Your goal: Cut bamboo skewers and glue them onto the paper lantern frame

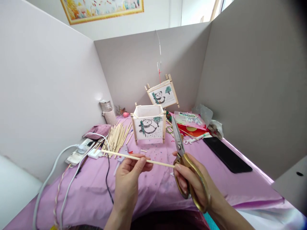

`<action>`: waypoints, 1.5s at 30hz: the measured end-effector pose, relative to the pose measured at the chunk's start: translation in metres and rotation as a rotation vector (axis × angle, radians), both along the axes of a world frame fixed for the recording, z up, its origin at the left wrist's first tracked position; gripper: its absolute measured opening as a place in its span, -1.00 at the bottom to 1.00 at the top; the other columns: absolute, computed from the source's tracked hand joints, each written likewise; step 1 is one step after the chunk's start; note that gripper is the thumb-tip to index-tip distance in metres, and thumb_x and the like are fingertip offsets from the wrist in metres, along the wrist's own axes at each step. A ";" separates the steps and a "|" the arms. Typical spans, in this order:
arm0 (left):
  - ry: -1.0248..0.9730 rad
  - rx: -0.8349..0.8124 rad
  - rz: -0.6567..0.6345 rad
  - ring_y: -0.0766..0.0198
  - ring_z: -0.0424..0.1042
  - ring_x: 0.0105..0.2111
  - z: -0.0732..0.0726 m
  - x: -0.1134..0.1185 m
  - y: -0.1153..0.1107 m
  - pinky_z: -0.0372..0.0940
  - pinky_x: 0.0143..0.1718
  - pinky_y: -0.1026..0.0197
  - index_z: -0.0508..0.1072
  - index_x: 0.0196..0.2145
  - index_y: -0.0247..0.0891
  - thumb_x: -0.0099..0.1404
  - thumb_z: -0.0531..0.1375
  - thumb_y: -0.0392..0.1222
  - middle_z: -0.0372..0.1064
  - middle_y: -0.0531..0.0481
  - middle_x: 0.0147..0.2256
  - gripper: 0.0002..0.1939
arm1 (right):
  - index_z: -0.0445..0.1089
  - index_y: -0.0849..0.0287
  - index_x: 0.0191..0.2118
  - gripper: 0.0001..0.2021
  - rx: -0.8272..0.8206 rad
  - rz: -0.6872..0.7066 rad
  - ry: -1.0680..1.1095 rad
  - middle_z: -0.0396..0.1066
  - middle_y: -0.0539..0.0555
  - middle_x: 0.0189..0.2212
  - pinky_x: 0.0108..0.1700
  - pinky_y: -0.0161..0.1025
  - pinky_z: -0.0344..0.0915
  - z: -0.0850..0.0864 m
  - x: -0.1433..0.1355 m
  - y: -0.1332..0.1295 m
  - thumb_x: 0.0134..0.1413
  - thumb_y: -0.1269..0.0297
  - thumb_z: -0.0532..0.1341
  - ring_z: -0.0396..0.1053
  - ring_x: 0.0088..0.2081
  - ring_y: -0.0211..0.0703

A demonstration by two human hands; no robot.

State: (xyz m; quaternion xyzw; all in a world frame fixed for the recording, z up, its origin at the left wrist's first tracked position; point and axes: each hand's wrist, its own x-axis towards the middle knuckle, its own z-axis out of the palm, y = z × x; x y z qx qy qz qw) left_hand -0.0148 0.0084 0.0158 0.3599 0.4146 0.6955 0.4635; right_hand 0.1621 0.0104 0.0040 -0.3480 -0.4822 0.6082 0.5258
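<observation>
A thin pale wooden stick [158, 163] lies nearly level across the front of the view. My left hand [130, 174] pinches it near its middle between thumb and fingers. Its right end meets the thumb and fingertips of my right hand [192, 174]. That hand also holds large scissors [177, 137] with brass-coloured handles, blades together and pointing up and away. Behind the hands, a white box lantern [149, 129] with a wooden stick frame and a panda drawing stands upright on the table. A similar lantern [163, 95] hangs tilted from a wire behind it.
A pile of sticks [117, 137], a power strip [80, 153] with cables and a cup [109, 113] are at left. On the right lie a black phone [226, 155], a red packet [192, 130] and plastic bags. Grey partitions [153, 54] surround the pink-covered table [153, 188].
</observation>
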 end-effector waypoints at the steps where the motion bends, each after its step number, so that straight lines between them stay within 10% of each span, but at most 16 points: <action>1: -0.016 0.000 0.010 0.32 0.47 -0.49 0.001 -0.001 0.000 0.42 -0.39 0.28 0.45 -0.37 -0.33 0.06 0.37 -0.16 0.46 0.02 -0.46 -0.76 | 0.19 0.14 -0.08 -0.70 0.014 -0.001 0.012 0.20 -0.17 -0.67 -0.69 -0.43 0.10 0.000 0.001 0.000 0.15 0.14 0.19 0.06 -0.72 -0.39; 32: -0.105 -0.023 -0.060 0.35 0.45 -0.48 -0.006 0.010 0.012 0.38 -0.41 0.29 0.45 -0.24 -0.36 0.21 0.26 -0.10 0.47 -0.07 -0.33 -0.74 | 0.19 0.10 -0.06 -0.61 -0.028 -0.163 -0.181 0.22 -0.15 -0.61 -0.71 -0.42 0.11 -0.017 0.006 0.005 0.04 0.06 0.25 0.11 -0.71 -0.37; 45: -0.218 -0.080 -0.356 0.30 0.47 -0.47 -0.005 0.041 0.030 0.42 -0.40 0.25 0.42 -0.20 -0.42 0.10 0.33 -0.16 0.47 -0.13 -0.35 -0.65 | 0.22 0.11 -0.13 -0.60 -0.034 -0.277 -0.125 0.21 -0.15 -0.71 -0.71 -0.40 0.13 -0.025 0.010 0.012 0.00 0.01 0.27 0.13 -0.72 -0.32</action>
